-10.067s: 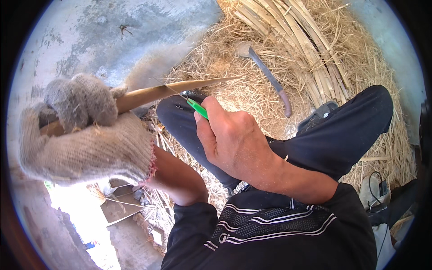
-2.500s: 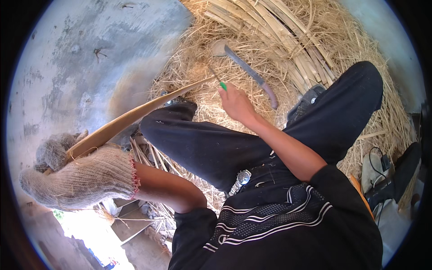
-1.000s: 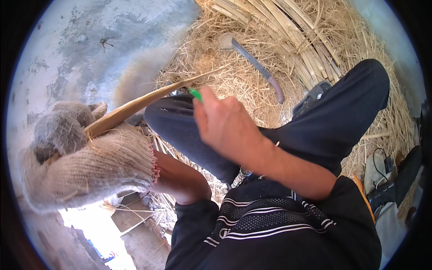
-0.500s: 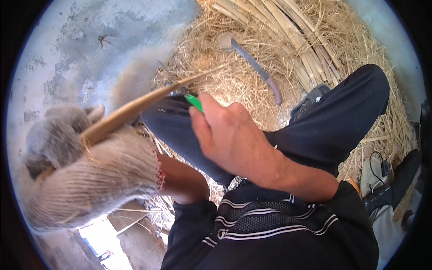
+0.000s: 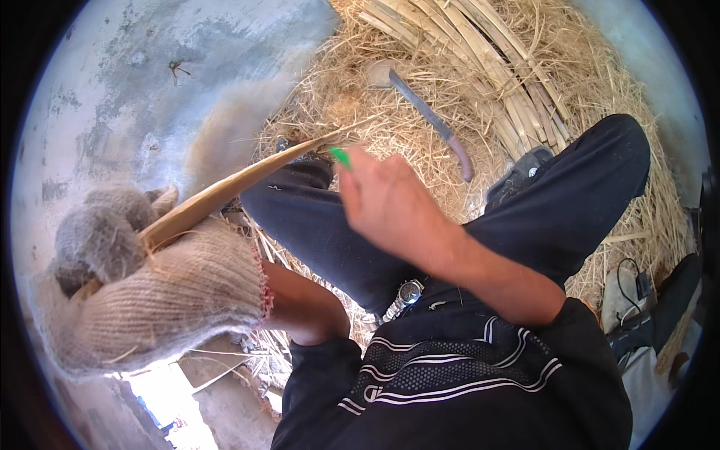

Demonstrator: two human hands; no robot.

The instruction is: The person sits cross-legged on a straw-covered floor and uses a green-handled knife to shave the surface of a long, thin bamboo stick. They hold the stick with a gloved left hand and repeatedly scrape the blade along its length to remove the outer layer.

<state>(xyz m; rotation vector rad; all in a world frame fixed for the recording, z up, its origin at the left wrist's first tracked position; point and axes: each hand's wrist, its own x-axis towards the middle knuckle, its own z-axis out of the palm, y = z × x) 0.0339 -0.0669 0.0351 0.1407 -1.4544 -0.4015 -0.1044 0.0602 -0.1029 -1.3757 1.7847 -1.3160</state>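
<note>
My left hand [image 5: 154, 277], in a thick grey-beige knitted glove, is closed around the wide end of a split bamboo strip [image 5: 225, 191]. The strip slants up and to the right, narrowing to a thin tip above the straw. My bare right hand [image 5: 394, 206] is curled shut just right of the strip's narrow part. A small green tool end [image 5: 339, 156] pokes out by its thumb; the rest of that tool is hidden in the fist. My dark-trousered legs [image 5: 555, 195] are bent beneath both hands.
A machete [image 5: 427, 116] with a brownish handle lies on the straw-like shavings [image 5: 337, 90] ahead. Long split strips [image 5: 517, 82] are bundled at the far right. A silver wristwatch [image 5: 409, 291] shows by my lap. A cable [image 5: 634, 285] and dark cloth lie at the right edge.
My right hand has shifted a little to the right, with the green tool end. The wristwatch, hidden before, now shows. The left hand still grips the strip.
</note>
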